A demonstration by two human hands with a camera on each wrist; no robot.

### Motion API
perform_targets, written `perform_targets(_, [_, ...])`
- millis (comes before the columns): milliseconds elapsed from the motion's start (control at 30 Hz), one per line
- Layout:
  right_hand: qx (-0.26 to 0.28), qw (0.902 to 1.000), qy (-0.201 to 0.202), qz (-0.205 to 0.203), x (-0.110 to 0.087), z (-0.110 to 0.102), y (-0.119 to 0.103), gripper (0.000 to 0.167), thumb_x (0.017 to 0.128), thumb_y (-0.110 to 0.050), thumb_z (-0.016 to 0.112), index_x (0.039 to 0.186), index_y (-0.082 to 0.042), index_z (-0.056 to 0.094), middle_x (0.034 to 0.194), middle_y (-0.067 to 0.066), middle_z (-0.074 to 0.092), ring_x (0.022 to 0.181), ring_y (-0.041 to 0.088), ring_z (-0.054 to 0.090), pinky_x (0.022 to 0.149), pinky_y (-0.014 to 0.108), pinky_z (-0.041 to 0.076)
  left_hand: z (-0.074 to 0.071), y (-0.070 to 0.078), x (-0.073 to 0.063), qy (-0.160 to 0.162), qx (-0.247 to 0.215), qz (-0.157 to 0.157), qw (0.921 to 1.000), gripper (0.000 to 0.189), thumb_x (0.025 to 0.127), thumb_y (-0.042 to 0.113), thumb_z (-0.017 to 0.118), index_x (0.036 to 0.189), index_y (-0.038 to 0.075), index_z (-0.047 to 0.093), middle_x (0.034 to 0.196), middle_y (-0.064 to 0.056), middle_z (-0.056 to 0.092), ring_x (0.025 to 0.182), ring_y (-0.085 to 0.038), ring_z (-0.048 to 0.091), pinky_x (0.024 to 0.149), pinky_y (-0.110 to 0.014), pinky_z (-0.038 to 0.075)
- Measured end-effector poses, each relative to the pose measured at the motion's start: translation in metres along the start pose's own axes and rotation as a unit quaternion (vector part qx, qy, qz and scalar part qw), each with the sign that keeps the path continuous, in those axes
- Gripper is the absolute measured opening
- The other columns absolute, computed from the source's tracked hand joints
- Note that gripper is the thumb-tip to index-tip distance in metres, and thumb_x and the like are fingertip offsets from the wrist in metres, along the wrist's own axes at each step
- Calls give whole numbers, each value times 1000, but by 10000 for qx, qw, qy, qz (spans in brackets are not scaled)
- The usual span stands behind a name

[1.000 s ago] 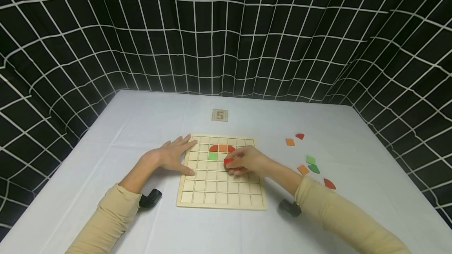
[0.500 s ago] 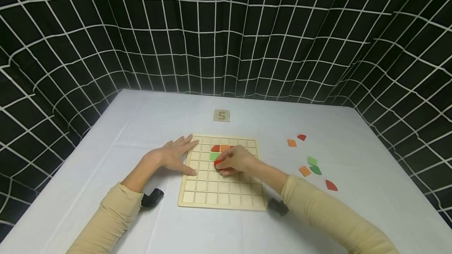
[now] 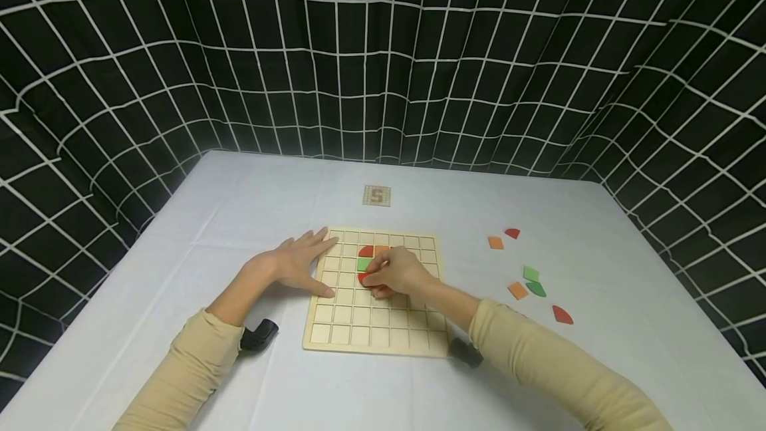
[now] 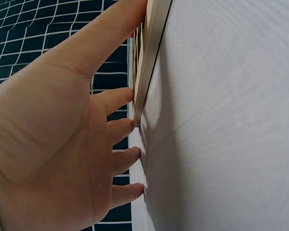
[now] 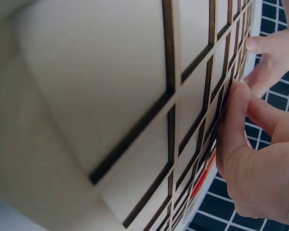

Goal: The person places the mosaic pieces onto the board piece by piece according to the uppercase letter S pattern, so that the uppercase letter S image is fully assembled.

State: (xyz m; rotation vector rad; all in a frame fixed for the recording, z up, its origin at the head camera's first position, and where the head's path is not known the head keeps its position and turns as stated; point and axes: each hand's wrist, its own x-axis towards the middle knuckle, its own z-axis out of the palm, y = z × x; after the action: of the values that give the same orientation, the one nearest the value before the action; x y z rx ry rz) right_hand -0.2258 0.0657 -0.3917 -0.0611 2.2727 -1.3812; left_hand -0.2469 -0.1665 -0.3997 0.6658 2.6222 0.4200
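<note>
A wooden grid board lies on the white table. My left hand rests along its left edge, fingers straight and spread, thumb on the board; in the left wrist view the left palm stands beside the board's rim. With my right hand I pinch a red rounded tile at a cell just below a light green square tile. Above that sit a red quarter-circle tile and an orange square tile. The right fingers hide part of the row and most of the pinched tile.
Loose tiles lie right of the board: a red quarter-circle, an orange square, a light green square, a dark green piece, another orange square and another red quarter-circle. A small pattern card lies behind the board.
My right hand has moved left across the board with the red tile, to the cell below the light green square. My left hand has stayed on the board's edge.
</note>
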Motion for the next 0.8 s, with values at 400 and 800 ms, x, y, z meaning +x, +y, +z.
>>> perform_targets(400, [-38,9996,23,-271,-1,1,1,18,79,4,74,94,2,64,75,12,65,58,15,65,60,27,57,0,0,-1,-11,-22,16,10000,109,73,63,70,153,12,18,158,-15,3,143,-37,2,111,-58,5])
perform_targets(800, [-439,9977,109,-503,-3,2,0,16,78,6,74,93,4,68,73,11,61,59,16,65,59,26,57,-1,1,-3,12,-1,81,10000,108,74,62,70,153,11,18,158,-16,3,142,-39,3,111,-59,6])
